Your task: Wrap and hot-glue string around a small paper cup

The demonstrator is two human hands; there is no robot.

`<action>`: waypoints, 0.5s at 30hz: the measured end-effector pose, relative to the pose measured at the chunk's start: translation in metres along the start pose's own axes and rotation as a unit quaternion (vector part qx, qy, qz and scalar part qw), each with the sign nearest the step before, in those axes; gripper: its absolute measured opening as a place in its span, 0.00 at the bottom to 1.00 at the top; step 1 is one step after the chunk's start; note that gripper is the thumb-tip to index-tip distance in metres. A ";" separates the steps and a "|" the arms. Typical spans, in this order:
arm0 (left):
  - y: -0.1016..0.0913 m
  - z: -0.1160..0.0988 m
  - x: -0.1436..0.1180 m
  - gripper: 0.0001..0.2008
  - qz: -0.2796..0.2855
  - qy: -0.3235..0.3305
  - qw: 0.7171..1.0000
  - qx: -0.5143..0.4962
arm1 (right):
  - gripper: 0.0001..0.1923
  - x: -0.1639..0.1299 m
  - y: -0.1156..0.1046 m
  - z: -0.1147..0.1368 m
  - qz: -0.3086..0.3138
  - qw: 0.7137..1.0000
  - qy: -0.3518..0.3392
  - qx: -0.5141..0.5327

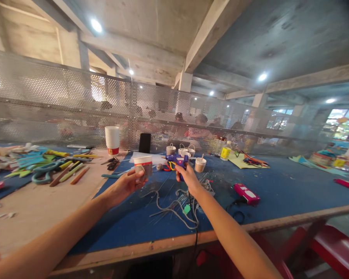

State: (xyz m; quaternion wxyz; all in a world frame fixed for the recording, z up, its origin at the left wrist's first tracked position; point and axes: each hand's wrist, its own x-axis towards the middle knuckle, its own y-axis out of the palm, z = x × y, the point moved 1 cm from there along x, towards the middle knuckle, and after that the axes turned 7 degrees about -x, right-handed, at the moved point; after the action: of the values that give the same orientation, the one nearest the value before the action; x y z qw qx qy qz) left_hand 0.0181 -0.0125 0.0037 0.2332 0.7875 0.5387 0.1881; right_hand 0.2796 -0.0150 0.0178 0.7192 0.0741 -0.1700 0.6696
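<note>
My left hand [131, 182] is closed around a paper cup [143, 162] with a white and red rim, its lower part covered in grey cord. In my right hand [187, 177] is a blue glue gun [177, 158], its nozzle pointing left toward the cup with a gap between. A black cable runs down from the gun over the table's front edge. Below the hands lies a tangle of grey cord [174, 209] with thin clear strands and a green scrap [186, 209]. Scissors with red and yellow handles [170, 166] lie partly hidden behind the gun.
Several small cord-wrapped cups [171, 149] stand behind, near a dark phone [144, 143] and a stack of paper cups [112, 139]. Tools, including blue-handled scissors [43, 172], lie left. A yellow bottle [226, 151] and pink box [246, 193] stand right. A perforated metal screen [61, 104] borders the table.
</note>
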 end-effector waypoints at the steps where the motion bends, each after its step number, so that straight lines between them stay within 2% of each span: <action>1: 0.001 0.000 0.000 0.08 0.000 -0.002 1.000 -0.005 | 0.17 0.002 -0.002 -0.005 -0.009 1.000 0.017 -0.009; 9: 0.005 -0.002 -0.004 0.06 -0.006 -0.011 0.999 -0.038 | 0.19 0.011 -0.011 -0.040 -0.004 0.980 0.089 -0.176; 15: 0.005 -0.001 -0.005 0.07 0.003 -0.025 0.998 -0.050 | 0.25 0.011 -0.011 -0.046 0.002 0.917 0.077 -0.391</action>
State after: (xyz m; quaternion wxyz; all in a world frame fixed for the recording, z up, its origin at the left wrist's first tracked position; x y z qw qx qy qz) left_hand 0.0190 -0.0187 0.0073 0.2851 0.7808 0.5202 0.1963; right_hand 0.2975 0.0103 -0.0202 0.7006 -0.2651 -0.3624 0.5545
